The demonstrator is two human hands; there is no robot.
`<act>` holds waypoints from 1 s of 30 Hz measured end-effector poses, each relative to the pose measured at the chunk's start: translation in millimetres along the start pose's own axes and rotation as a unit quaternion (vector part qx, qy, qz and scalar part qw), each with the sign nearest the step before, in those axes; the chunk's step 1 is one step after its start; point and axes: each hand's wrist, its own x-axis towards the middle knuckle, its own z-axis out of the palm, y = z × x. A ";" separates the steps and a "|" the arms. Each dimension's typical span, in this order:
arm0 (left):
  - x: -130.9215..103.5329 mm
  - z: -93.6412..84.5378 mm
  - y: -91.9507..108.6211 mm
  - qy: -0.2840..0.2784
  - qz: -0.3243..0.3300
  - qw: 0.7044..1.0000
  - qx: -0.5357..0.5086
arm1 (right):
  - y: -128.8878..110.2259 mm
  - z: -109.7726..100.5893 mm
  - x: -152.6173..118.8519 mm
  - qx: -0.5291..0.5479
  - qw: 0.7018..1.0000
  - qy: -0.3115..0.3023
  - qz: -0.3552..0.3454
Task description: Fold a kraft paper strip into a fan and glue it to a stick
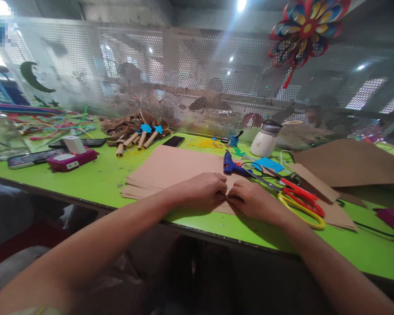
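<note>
My left hand (207, 189) and my right hand (248, 197) meet over the front edge of a stack of brown paper sheets (184, 164) on the green table. The fingers of both hands are pinched together, tip to tip, around something too small to make out. Just behind them lies a blue glue gun (231, 165). Scissors with red handles (302, 197) and scissors with yellow handles (298, 214) rest right of my right hand.
Brown paper fans (141, 131) with blue shapes lie at the back. A white jar (264, 140), blue paper (269, 164) and a large brown sheet (348, 164) sit to the right. Phones, a purple power strip (71, 160) and a glass jar (3, 135) are left.
</note>
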 end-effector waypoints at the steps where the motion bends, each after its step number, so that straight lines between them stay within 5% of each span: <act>1: -0.4 -0.9 -1.0 -0.002 -0.001 1.000 0.002 | 0.3 0.0 -0.3 0.000 1.000 0.001 0.001; 30: -3.3 3.6 -4.7 0.003 -0.010 1.000 0.012 | -0.6 8.1 4.6 -0.015 1.000 0.012 -0.020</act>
